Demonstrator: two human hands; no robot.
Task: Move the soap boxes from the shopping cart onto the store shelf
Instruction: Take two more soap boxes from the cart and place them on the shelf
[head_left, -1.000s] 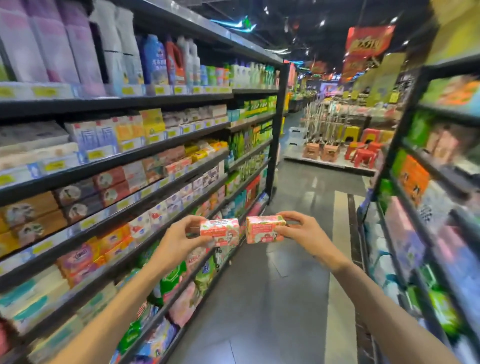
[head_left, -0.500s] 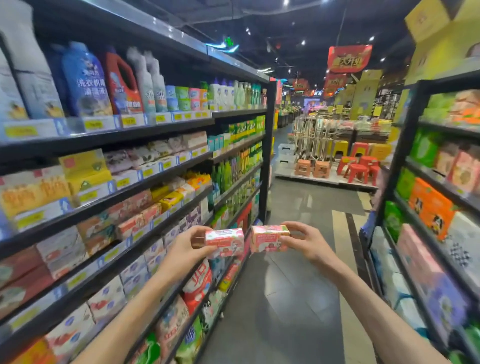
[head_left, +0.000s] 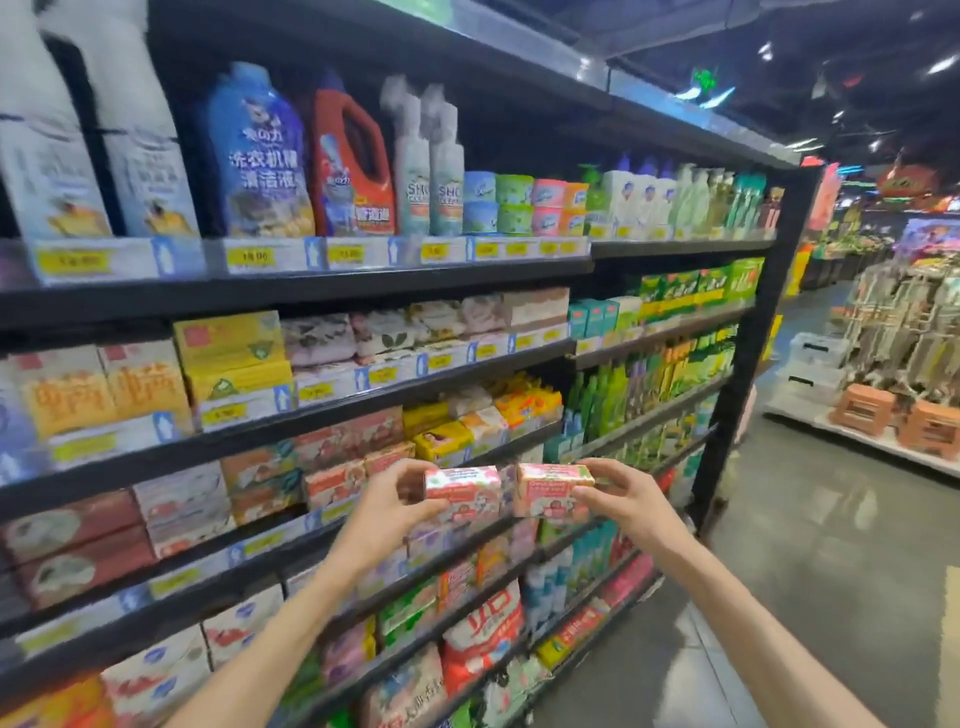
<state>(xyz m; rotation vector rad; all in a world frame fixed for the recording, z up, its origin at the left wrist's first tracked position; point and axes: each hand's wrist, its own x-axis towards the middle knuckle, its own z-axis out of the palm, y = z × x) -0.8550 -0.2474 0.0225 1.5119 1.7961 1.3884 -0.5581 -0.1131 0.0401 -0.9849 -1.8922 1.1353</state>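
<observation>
My left hand (head_left: 392, 512) grips a pink and white soap box (head_left: 462, 492) by its left end. My right hand (head_left: 621, 501) grips a second pink soap box (head_left: 553, 491) by its right end. Both boxes are held side by side at chest height, almost touching, in front of the black store shelf (head_left: 270, 431). Matching pink soap boxes (head_left: 337, 480) lie on the shelf level just left of my left hand. The shopping cart is out of view.
The shelf unit fills the left, stocked with detergent bottles (head_left: 260, 156) on top and several rows of soap below. A grey aisle floor (head_left: 831, 571) runs on the right toward a low display platform with orange stools (head_left: 865, 410).
The view has swung left and closer to the shelf. Both hands with their boxes have risen slightly and now sit in front of the soap rows rather than over the aisle.
</observation>
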